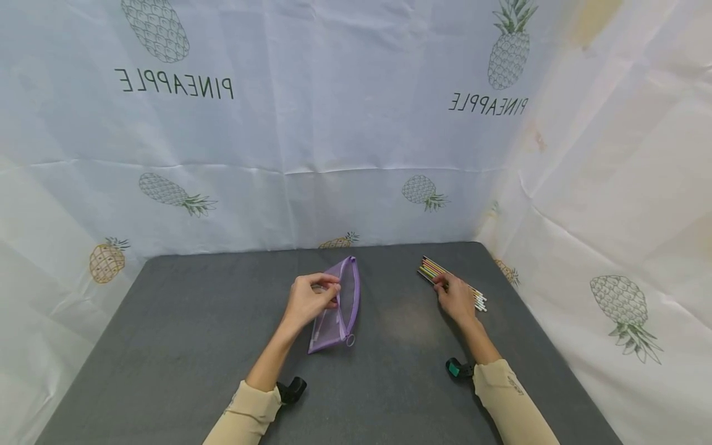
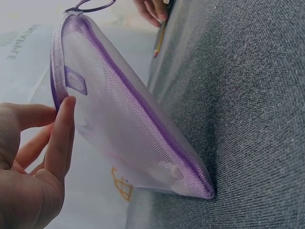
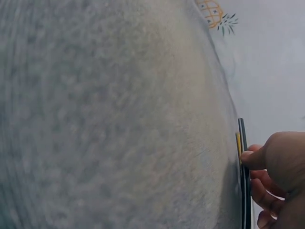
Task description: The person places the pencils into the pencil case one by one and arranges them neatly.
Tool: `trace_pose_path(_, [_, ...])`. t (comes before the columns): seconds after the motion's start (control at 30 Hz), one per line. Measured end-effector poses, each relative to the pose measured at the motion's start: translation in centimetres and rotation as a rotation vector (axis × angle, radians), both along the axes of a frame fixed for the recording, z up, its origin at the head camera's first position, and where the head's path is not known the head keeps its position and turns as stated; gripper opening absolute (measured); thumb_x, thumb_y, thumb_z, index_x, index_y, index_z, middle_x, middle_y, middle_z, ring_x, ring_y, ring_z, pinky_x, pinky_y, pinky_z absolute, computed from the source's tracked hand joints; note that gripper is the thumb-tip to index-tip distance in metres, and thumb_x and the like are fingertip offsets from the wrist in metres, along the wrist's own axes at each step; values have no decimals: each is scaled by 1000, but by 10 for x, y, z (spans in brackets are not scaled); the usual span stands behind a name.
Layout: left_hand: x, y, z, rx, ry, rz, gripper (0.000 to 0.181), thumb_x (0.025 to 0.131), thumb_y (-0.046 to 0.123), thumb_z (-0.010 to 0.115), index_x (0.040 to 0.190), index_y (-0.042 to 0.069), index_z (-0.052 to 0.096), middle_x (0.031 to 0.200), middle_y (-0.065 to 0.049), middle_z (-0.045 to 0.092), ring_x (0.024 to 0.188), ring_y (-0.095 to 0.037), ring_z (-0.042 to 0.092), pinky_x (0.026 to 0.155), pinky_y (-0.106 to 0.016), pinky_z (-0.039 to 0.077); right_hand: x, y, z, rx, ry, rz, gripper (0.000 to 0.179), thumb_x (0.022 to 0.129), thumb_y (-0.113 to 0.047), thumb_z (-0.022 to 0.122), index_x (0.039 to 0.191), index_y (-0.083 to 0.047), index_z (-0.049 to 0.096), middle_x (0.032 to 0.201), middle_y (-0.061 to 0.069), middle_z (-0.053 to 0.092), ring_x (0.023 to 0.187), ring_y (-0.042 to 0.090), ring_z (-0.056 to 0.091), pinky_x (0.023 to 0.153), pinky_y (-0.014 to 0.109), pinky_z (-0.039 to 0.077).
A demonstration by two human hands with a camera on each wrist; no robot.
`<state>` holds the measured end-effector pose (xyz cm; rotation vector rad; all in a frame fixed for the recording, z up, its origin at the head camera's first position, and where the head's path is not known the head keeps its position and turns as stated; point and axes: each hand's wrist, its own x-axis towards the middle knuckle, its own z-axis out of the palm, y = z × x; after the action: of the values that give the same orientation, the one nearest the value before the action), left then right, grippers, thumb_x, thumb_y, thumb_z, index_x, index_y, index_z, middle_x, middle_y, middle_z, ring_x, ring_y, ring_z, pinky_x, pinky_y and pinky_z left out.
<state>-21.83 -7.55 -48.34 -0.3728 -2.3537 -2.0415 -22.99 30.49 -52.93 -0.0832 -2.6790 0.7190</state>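
Note:
A translucent purple mesh zipper pouch (image 1: 329, 332) stands tilted on the table, its top parted. My left hand (image 1: 306, 301) pinches one side of the pouch's rim between thumb and fingers. Close up in the left wrist view, the fingertips grip the purple edge near a small label (image 2: 76, 81). To the right lies a row of colored pencils (image 1: 431, 267), side by side and slanted. Over them is my right hand (image 1: 458, 301), which covers their middle. A dark pencil (image 3: 244, 191) is pinched by its thumb and fingers in the right wrist view, beside a yellow one (image 3: 238, 143).
A dark grey cloth-like surface covers the table (image 1: 189, 346). White curtains printed with pineapples (image 1: 361, 136) hang behind it and along the sides. A ring-shaped zipper pull (image 1: 350, 340) hangs at the pouch's near end. Each wrist wears a black camera strap.

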Motion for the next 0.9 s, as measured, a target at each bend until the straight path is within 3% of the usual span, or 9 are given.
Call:
trace_pose_path(0.33, [2, 1, 2, -12, 46, -12, 20, 98, 1, 77, 115, -8, 79, 97, -24, 75, 71, -28, 81, 64, -30, 73, 0, -11, 14, -158, -14, 64, 17, 104, -4, 70, 118, 0, 78, 104, 22, 79, 78, 22, 64, 63, 23, 45])
trace_pose_path(0.6, [3, 1, 2, -23, 39, -7, 19, 97, 0, 77, 115, -8, 79, 97, -24, 76, 71, -29, 81, 63, -30, 72, 2, -28, 32, -357, 85, 214, 19, 102, -1, 74, 120, 3, 78, 107, 27, 78, 83, -1, 64, 68, 11, 51])
trace_pose_path(0.9, [3, 2, 4, -20, 41, -11, 20, 97, 0, 77, 115, -9, 79, 97, -24, 76, 70, -30, 81, 62, -29, 72, 14, -58, 65, -544, 48, 274, 29, 108, -16, 70, 133, -3, 74, 125, 27, 75, 99, 6, 70, 79, 11, 56])
